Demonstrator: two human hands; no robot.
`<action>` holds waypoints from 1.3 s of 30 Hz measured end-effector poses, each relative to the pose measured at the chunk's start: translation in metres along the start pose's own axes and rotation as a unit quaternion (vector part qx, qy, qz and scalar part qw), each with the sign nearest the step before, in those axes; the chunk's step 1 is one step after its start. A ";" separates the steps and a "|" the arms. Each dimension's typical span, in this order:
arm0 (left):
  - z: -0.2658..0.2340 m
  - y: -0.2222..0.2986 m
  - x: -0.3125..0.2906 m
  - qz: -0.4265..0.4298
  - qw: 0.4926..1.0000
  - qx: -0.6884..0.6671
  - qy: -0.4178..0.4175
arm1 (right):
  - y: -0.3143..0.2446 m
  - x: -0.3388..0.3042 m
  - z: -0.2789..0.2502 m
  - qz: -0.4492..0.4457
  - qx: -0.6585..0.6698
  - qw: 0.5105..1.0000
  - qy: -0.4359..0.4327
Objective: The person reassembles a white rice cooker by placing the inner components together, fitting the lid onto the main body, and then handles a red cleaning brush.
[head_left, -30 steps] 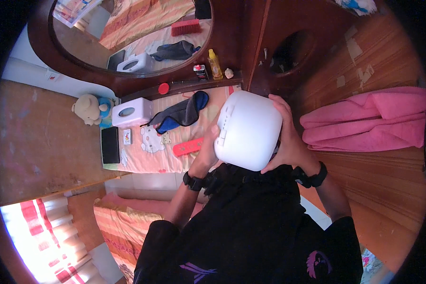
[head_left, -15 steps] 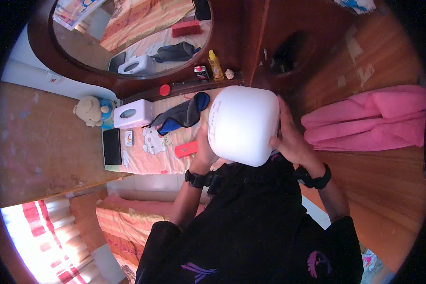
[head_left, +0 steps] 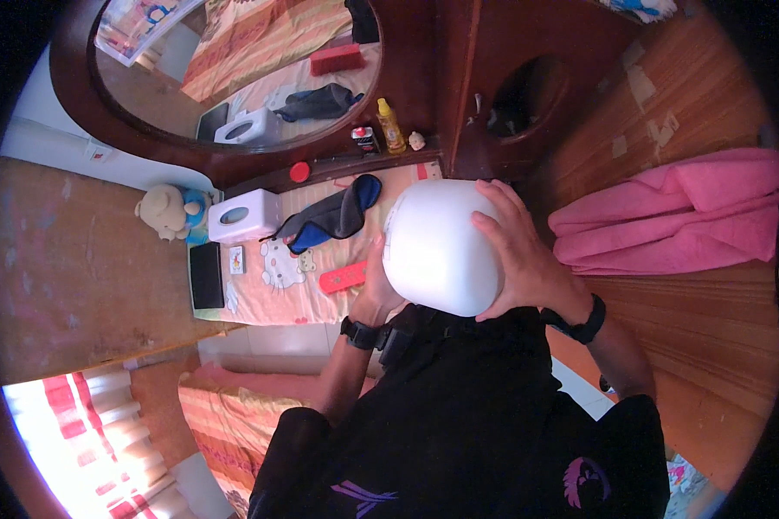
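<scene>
Between left hand [head_left: 377,287] and right hand [head_left: 532,264], one rounded white object [head_left: 441,248] is clasped: right fingers [head_left: 493,232] spread, left mostly hidden.

Ahead of me, a dark-wood dresser [head_left: 411,52] frames an oval mirror [head_left: 234,82]; its worktop [head_left: 251,307] wears a peach printed cover [head_left: 299,300]. To my right are a dark wooden door [head_left: 554,39] and a wood-grain panel [head_left: 710,104] patched with pale strips. At my left, bright light glares through red-and-white curtains [head_left: 108,432], beside an orange striped bedspread [head_left: 221,411] and pale floor tiles [head_left: 303,342].
</scene>
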State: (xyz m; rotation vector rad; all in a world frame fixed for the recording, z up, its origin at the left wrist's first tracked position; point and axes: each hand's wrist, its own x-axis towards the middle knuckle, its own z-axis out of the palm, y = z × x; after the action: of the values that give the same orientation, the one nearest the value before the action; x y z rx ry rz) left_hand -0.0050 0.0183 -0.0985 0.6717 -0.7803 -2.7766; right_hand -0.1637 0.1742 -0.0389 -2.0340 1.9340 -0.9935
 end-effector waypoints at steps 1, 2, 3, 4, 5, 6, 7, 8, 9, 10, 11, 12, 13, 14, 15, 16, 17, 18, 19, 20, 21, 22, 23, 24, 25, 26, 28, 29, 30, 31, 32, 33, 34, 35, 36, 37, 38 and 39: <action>-0.002 0.000 0.000 -0.005 1.000 0.029 -0.009 | 0.001 -0.001 0.003 -0.001 0.001 1.000 -0.001; -0.002 0.000 -0.001 -0.004 1.000 0.028 -0.008 | 0.001 -0.002 0.005 0.019 0.017 0.999 0.022; -0.001 0.000 -0.003 0.012 0.998 0.061 -0.017 | 0.002 -0.002 0.007 0.039 0.034 0.998 0.045; 0.000 0.000 -0.004 0.028 0.995 0.093 -0.027 | 0.002 -0.004 0.010 0.038 0.035 0.998 0.044; 0.003 0.000 -0.003 0.029 0.995 0.093 -0.026 | 0.002 -0.005 0.015 0.091 0.108 0.986 0.087; 0.008 -0.002 0.000 0.101 0.979 0.170 -0.045 | 0.002 -0.006 0.019 0.144 0.179 0.965 0.129; 0.009 -0.001 0.003 0.135 0.967 0.209 -0.057 | 0.005 -0.007 0.024 0.144 0.178 0.965 0.130; 0.011 -0.001 0.007 0.171 0.952 0.246 -0.066 | 0.007 -0.007 0.028 0.223 0.393 0.879 0.151; 0.010 0.000 0.010 0.237 0.913 0.326 -0.063 | 0.008 -0.006 0.030 0.288 0.585 0.741 0.162; 0.011 0.002 0.013 0.301 0.862 0.403 -0.060 | 0.008 -0.007 0.027 0.287 0.585 0.741 0.162; 0.013 0.003 0.014 0.308 0.854 0.411 -0.085 | 0.007 -0.009 0.022 0.334 0.635 0.687 0.118; 0.016 0.004 0.013 0.307 0.854 0.412 -0.087 | 0.007 -0.011 0.019 0.376 0.680 0.625 0.075; 0.019 0.003 0.012 0.281 0.885 0.360 -0.091 | 0.010 -0.014 0.019 0.376 0.680 0.625 0.077; 0.020 0.003 0.011 0.253 0.912 0.308 -0.095 | 0.015 -0.016 0.020 0.361 0.626 0.688 0.071; 0.017 0.001 0.010 0.252 0.912 0.309 -0.096 | 0.017 -0.016 0.020 0.342 0.568 0.746 0.064; 0.012 -0.001 0.009 0.203 0.945 0.245 -0.076 | 0.014 -0.016 0.019 0.342 0.569 0.745 0.065; 0.008 -0.002 0.007 0.153 0.970 0.179 -0.055 | 0.009 -0.015 0.014 0.255 0.344 0.901 0.076; 0.008 -0.003 0.006 0.153 0.970 0.179 -0.056 | 0.003 -0.012 0.008 0.147 0.090 0.982 0.080; 0.008 -0.003 0.005 0.121 0.982 0.142 -0.043 | -0.001 -0.006 -0.001 0.108 0.093 0.988 0.060; 0.008 -0.003 0.003 0.089 0.990 0.105 -0.030 | 0.001 -0.006 -0.003 0.108 0.093 0.988 0.059; 0.008 -0.003 0.002 0.090 0.990 0.105 -0.029 | 0.005 -0.007 -0.005 0.064 0.036 0.997 0.030; 0.008 -0.002 0.001 0.077 0.994 0.075 -0.026 | 0.007 -0.007 -0.006 0.020 -0.020 1.000 0.000; 0.007 -0.002 0.000 0.065 0.997 0.045 -0.023 | 0.008 -0.007 -0.006 0.020 -0.019 1.000 0.000; 0.008 -0.001 -0.001 0.065 0.997 0.044 -0.023 | 0.009 -0.006 -0.006 0.002 -0.021 1.000 0.004; 0.009 0.000 -0.002 0.076 0.995 0.070 -0.012 | 0.010 -0.006 -0.007 -0.015 -0.022 1.000 0.008; 0.010 0.002 -0.002 0.086 0.992 0.095 -0.002 | 0.012 -0.005 -0.005 -0.015 -0.021 1.000 0.008; 0.006 0.004 -0.001 0.086 0.992 0.098 -0.003 | 0.016 -0.006 0.001 -0.034 0.029 0.998 0.048; 0.005 0.004 -0.001 0.084 0.991 0.102 -0.004 | 0.015 -0.006 0.003 -0.035 0.029 0.998 0.046; 0.005 0.003 0.000 0.084 0.991 0.102 -0.003 | 0.015 -0.004 0.005 0.001 0.048 0.998 0.047; 0.004 0.002 -0.001 0.097 0.989 0.114 0.013 | 0.014 -0.003 0.006 0.037 0.066 0.996 0.048; 0.004 0.001 -0.002 0.109 0.986 0.125 0.028 | 0.012 -0.001 0.008 0.036 0.066 0.996 0.048; 0.003 0.000 -0.002 0.109 0.986 0.125 0.028 | 0.007 0.001 0.010 0.098 0.117 0.987 0.054; 0.001 -0.001 -0.003 0.136 0.979 0.150 0.007 | 0.004 0.001 0.012 0.159 0.167 0.971 0.060; -0.001 -0.003 -0.003 0.164 0.971 0.175 -0.013 | 0.003 0.000 0.016 0.159 0.167 0.971 0.060; -0.004 -0.006 0.000 0.165 0.971 0.175 -0.013 | 0.004 -0.003 0.024 0.184 0.299 0.931 0.100; -0.005 -0.009 0.004 0.229 0.945 0.231 -0.025 | 0.007 -0.005 0.031 0.205 0.425 0.871 0.137; -0.006 -0.009 0.006 0.260 0.929 0.260 -0.031 | 0.012 -0.008 0.035 0.204 0.424 0.872 0.136; -0.003 -0.008 0.010 0.288 0.913 0.285 -0.041 | 0.020 -0.014 0.038 0.263 0.585 0.760 0.107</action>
State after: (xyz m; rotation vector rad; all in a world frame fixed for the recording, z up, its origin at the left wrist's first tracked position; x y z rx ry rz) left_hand -0.0129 0.0206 -0.1093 0.3178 -1.5426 -2.0455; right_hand -0.1583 0.1724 -0.0834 -0.6431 1.1847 -1.6656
